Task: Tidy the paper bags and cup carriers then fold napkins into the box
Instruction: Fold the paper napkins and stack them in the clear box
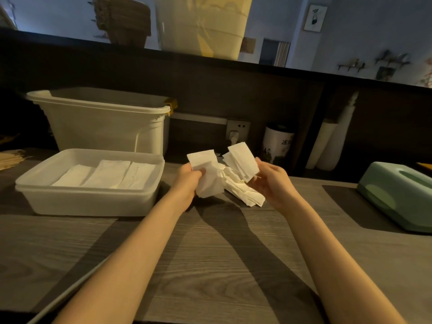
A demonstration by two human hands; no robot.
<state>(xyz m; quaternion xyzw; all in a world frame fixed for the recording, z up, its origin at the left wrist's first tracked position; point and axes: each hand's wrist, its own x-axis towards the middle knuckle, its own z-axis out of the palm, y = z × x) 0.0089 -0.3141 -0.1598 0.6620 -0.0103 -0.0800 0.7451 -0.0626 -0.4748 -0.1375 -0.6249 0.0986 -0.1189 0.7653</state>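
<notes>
Near the far edge of a grey wood-grain surface (210, 265), a person's two bare hands work with white napkins. The left hand (188, 181) has its fingers curled round one napkin (205, 169), holding it upright just above the surface. The right hand (272, 181) pinches a small folded sheaf (243, 161) between thumb and fingers, tilted toward the left hand. Between and below the two hands lies a loose pile (243, 191) of more napkins on the surface, touching or nearly touching the held ones.

Toward the left edge sits a shallow white box (88, 202), lidless, with three folded stacks (105, 175) laid side by side across its floor. Just behind it stands a taller white bin (102, 127) against the dark back panel. Beside the bin, a wall socket (237, 129) carries a plug, and a white canister (278, 142) with dark lettering stands near the far edge, right of the hands. A green tissue holder (397, 195) rests on a dark mat at the right edge. At the far left edge, a bundle of wooden sticks (11, 157) is partly in view.
</notes>
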